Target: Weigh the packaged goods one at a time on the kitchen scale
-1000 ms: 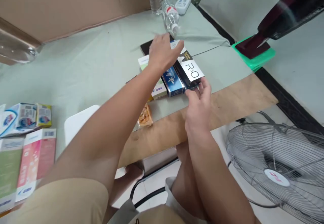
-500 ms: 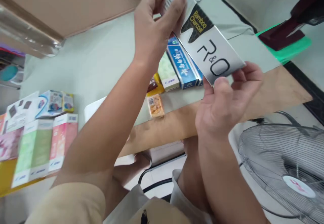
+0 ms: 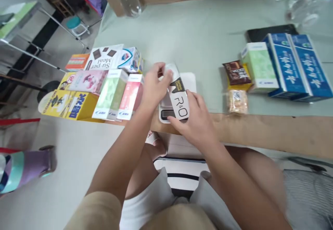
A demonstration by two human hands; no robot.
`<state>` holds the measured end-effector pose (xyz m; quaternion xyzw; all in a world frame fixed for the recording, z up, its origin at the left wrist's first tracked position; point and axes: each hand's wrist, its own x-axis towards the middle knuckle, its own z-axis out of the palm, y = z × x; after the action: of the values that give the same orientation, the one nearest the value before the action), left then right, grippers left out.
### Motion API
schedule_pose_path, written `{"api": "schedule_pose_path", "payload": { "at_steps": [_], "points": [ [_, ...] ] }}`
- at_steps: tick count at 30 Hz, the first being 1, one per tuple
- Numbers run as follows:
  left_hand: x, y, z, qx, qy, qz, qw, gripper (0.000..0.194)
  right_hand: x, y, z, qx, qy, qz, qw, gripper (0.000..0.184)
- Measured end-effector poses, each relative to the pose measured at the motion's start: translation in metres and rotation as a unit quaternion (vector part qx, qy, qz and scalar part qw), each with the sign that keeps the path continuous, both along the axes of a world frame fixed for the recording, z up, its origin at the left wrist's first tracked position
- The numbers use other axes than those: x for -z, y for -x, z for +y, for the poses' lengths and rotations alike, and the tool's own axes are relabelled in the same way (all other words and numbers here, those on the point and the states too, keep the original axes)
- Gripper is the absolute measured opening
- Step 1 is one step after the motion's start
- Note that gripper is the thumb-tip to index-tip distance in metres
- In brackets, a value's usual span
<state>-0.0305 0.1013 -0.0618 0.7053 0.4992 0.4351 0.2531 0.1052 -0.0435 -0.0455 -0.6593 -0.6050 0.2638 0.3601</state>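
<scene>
Box [image 3: 181, 103] over scale [image 3: 191, 79] (cartons [image 3: 110, 92] nearby)

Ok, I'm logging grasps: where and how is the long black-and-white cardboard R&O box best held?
The R&O box is long, narrow and angled over the flat white scale, so probably grip both ends: left hand from the left at the far end, right hand from the right, spanning the near end.

Both hands [image 3: 155, 86] [image 3: 199, 122] curl toward each other, forearms [image 3: 122, 146] [image 3: 229, 167] extended forward

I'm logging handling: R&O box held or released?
Held: the left hand grips the box by its far end, the right hand by its near end.
</scene>
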Motion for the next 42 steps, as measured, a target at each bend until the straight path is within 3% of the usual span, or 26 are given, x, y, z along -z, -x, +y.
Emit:
{"api": "schedule_pose_path", "payload": {
  "at_steps": [4, 8, 11, 16, 19, 21, 24, 28, 32, 38, 42],
  "points": [
    [0.001, -0.004, 0.000, -0.012, 0.059, 0.058, 0.997, 0.017, 0.008, 0.003, 0.002, 0.014, -0.042, -0.118, 0.992, 0.071],
    [-0.009, 0.001, -0.008, -0.022, 0.035, 0.022, 0.999, 0.022, 0.002, 0.002, 0.001, 0.015, -0.047, -0.166, 0.985, 0.075],
    [-0.034, 0.016, -0.025, -0.045, 0.002, -0.044, 0.998, 0.019, -0.004, 0.006, 0.001, -0.029, -0.029, -0.155, 0.987, 0.078],
    [-0.092, 0.059, -0.065, -0.076, -0.085, -0.156, 0.981, 0.014, -0.002, 0.017, 0.004, -0.068, -0.011, -0.152, 0.986, 0.059],
    [-0.105, 0.092, -0.087, -0.153, -0.117, -0.216, 0.957, 0.018, -0.001, 0.029, 0.005, -0.056, -0.020, -0.168, 0.984, 0.054],
    [-0.099, 0.114, -0.097, -0.200, -0.118, -0.238, 0.943, 0.019, -0.005, 0.041, 0.004, -0.061, -0.039, -0.161, 0.984, 0.052],
    [-0.078, 0.141, -0.102, -0.223, -0.129, -0.244, 0.935, 0.017, -0.012, 0.067, 0.003, -0.087, -0.068, -0.146, 0.983, 0.050],
    [-0.053, 0.158, -0.101, -0.176, -0.082, -0.235, 0.952, 0.011, -0.015, 0.114, 0.009, -0.117, -0.084, -0.133, 0.981, 0.050],
    [-0.048, 0.161, -0.102, -0.124, -0.050, -0.254, 0.958, 0.019, -0.009, 0.150, 0.015, -0.114, -0.050, -0.131, 0.983, 0.054],
    [-0.047, 0.169, -0.101, -0.122, 0.002, -0.251, 0.960, 0.042, 0.006, 0.149, 0.013, -0.159, -0.028, -0.103, 0.982, 0.072],
    [-0.044, 0.173, -0.096, -0.091, -0.003, -0.275, 0.957, 0.038, 0.017, 0.143, 0.015, -0.148, 0.011, -0.087, 0.985, 0.075]
  ]
}}
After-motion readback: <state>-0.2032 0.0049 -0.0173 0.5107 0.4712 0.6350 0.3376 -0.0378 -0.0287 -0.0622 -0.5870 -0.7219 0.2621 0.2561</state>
